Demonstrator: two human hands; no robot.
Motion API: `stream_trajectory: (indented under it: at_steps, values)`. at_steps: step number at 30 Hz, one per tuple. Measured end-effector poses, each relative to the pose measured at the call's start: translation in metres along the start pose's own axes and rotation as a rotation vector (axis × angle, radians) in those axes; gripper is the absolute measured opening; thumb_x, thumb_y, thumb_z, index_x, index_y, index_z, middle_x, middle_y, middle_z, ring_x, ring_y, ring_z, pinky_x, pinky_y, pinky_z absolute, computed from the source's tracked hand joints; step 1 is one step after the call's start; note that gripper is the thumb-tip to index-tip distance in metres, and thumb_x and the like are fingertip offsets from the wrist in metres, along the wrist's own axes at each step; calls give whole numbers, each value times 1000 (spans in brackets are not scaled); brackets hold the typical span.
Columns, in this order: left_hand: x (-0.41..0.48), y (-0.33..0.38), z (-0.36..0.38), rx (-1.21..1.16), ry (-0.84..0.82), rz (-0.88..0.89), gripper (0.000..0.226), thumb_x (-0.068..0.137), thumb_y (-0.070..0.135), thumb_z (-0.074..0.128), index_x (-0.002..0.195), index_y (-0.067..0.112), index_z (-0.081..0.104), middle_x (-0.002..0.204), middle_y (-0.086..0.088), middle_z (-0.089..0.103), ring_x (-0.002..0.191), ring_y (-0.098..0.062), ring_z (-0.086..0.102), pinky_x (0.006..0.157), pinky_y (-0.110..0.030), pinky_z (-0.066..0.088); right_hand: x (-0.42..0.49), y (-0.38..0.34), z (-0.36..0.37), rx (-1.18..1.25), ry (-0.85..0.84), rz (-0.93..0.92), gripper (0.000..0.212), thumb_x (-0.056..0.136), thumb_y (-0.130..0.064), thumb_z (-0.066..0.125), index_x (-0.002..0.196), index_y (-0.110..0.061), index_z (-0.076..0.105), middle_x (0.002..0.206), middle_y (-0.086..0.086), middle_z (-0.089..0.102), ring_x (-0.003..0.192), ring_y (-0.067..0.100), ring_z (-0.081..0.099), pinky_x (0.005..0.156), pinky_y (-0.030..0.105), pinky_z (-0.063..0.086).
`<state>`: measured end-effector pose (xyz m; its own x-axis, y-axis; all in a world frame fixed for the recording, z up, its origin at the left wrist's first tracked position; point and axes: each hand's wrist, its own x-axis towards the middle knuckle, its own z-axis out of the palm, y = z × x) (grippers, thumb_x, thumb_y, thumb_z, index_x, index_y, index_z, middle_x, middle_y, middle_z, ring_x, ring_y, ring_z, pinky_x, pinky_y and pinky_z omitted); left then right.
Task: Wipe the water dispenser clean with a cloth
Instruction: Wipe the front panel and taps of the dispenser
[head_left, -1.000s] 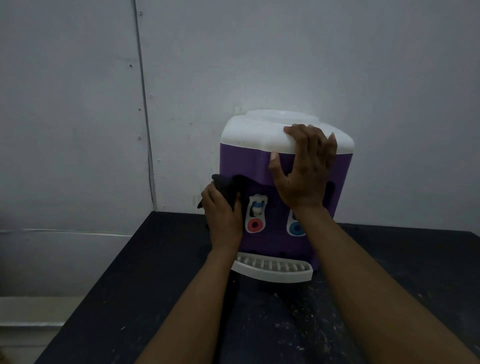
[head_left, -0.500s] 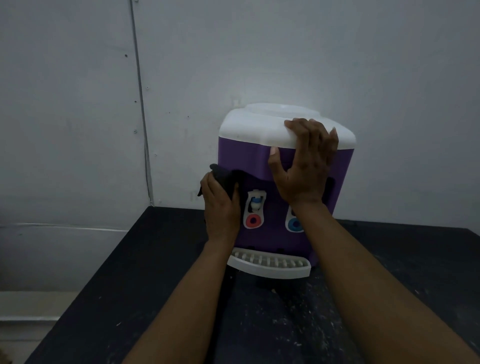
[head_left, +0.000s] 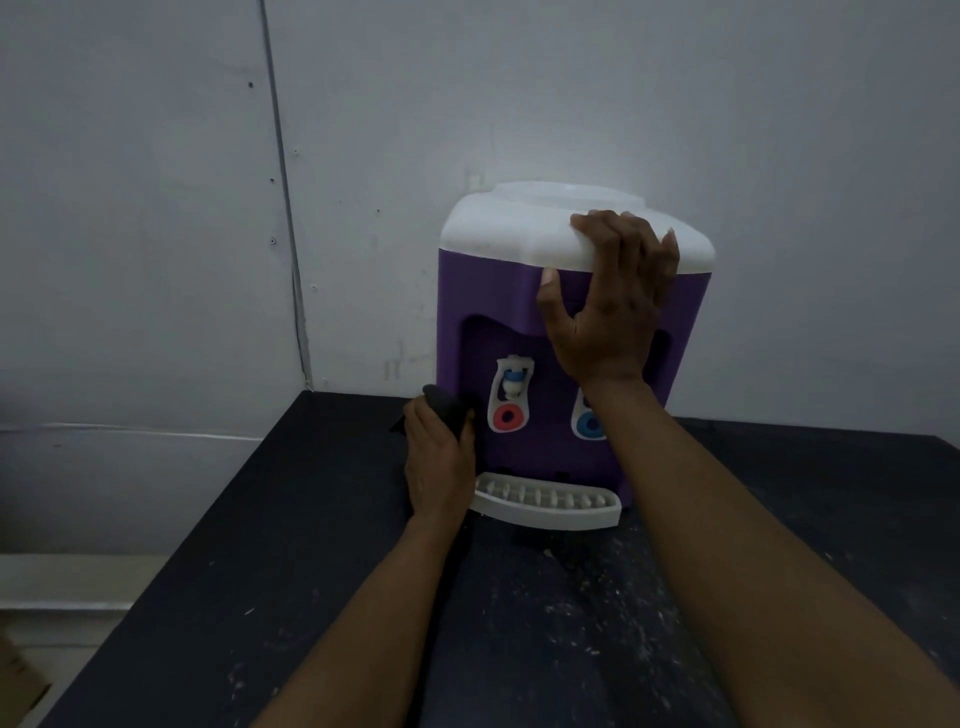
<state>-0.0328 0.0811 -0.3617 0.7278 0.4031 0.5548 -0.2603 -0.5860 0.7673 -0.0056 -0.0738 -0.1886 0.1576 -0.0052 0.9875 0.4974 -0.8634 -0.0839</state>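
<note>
Water dispenser (head_left: 498, 291) stands upright, taps (head_left: 511, 395) forward; left grip (head_left: 439, 462) clutches cloth (head_left: 441, 402), right grip (head_left: 608, 306) clasps its top (head_left: 509, 228).

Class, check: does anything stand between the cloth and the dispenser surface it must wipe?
Nothing visible does. The left hand holds the dark cloth against the lower left edge of the water dispenser. The right hand grips its white top.

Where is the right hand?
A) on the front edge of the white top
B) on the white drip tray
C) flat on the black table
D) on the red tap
A: the right hand grips the water dispenser, curled over the edge of its white top; the left hand holds the cloth lower down.
</note>
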Motion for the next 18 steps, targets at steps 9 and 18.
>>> stream_trajectory:
  at_steps: [9, 18]
  values:
    - [33, 38, -8, -55, 115, 78, 53, 101, 38, 60, 136, 4, 41, 129, -10, 47, 107, -21, 53, 72, -34, 50, -1, 1, 4, -6, 45, -9, 53, 90, -42, 62, 132, -10, 62, 134, 9, 61, 134, 32, 51, 120, 59, 24]
    - [37, 32, -2, -125, 129, 99, 56, 100, 31, 63, 140, 3, 37, 136, -13, 46, 115, -26, 56, 78, -39, 56, -2, 3, 5, -7, 60, -15, 52, 89, -42, 62, 131, -10, 64, 133, 9, 62, 133, 32, 51, 121, 59, 23]
